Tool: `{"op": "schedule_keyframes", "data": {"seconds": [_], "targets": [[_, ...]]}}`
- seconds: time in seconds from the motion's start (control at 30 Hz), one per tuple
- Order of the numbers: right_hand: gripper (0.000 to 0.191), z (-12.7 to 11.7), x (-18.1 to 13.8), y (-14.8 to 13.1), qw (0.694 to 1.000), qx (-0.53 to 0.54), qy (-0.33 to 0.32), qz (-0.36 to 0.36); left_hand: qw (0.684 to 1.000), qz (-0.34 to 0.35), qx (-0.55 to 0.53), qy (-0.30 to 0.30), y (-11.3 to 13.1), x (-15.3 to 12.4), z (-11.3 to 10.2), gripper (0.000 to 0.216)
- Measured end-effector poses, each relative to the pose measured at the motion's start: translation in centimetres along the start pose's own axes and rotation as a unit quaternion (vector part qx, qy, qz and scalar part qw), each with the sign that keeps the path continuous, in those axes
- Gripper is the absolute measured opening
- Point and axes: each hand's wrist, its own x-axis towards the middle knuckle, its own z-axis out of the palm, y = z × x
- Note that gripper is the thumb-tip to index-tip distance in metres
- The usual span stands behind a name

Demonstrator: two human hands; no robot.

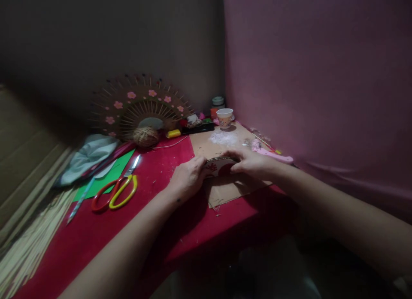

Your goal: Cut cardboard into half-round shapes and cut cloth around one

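A curved piece of corrugated cardboard (219, 167) with red print on its pale face is held between my two hands, above a flat cardboard sheet (240, 189). My left hand (189, 175) is closed on its left end, the fingertips partly hidden behind it. At the right end, my right hand (246, 162) grips it with the thumb in front and the fingers along the top edge. Short loose strands lie by the near corner of the sheet. White powdery residue (223, 138) marks the sheet beyond my hands.
Scissors (124, 189) with red and yellow handles lie on green paper (112, 174) and the red cloth (164, 161). A twine ball (145, 137), a decorated fan (138, 101) and a paper cup (225, 118) stand behind. Thin sticks (38, 239) lie left; a pink-handled tool (273, 154) lies right.
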Motion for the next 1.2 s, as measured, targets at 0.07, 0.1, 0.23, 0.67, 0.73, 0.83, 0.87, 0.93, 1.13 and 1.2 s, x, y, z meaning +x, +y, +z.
{"op": "schedule_keyframes", "data": {"seconds": [0.07,0.1,0.23,0.67,0.73,0.83,0.87,0.93,1.13,1.2], "targets": [[0.043,-1.1,-0.2,-1.1,1.000,-0.005,-0.007,0.005,1.000,0.002,0.001,-0.002,0.0,0.0,0.0,0.014],[0.041,-1.6,-0.2,-1.5,1.000,-0.017,-0.005,0.004,1.000,0.003,0.000,-0.003,0.0,0.0,0.0,0.014],[0.044,-2.5,0.1,-2.2,0.990,-0.140,-0.013,-0.001,1.000,0.003,-0.004,0.000,-0.1,0.1,0.0,0.015],[0.025,-3.0,-0.3,-3.2,0.933,-0.358,-0.035,-0.014,0.999,0.018,-0.037,0.006,-0.4,0.1,0.2,0.014],[0.018,-2.3,-0.4,-2.6,0.927,-0.372,-0.039,-0.002,0.999,0.019,-0.037,0.005,-0.5,0.1,0.2,0.014],[0.017,-1.4,-0.4,-1.8,0.922,-0.386,0.005,0.017,0.999,0.021,-0.032,0.007,-0.5,0.0,0.3,0.014],[0.016,-1.1,-0.5,-1.7,0.921,-0.389,0.017,0.016,0.999,0.021,-0.032,0.009,-0.5,0.0,0.3,0.014],[0.014,-0.9,-0.5,-1.6,0.920,-0.391,0.032,0.009,0.999,0.020,-0.033,0.011,-0.4,-0.1,0.3,0.014],[0.015,-1.0,-0.6,-1.7,0.912,-0.408,0.037,-0.007,0.999,0.002,-0.045,0.005,-0.5,-0.2,0.4,0.013],[0.014,-0.9,-0.6,-1.6,0.902,-0.429,0.047,-0.024,0.998,-0.005,-0.066,-0.017,-0.7,-0.2,0.4,0.011]]}}
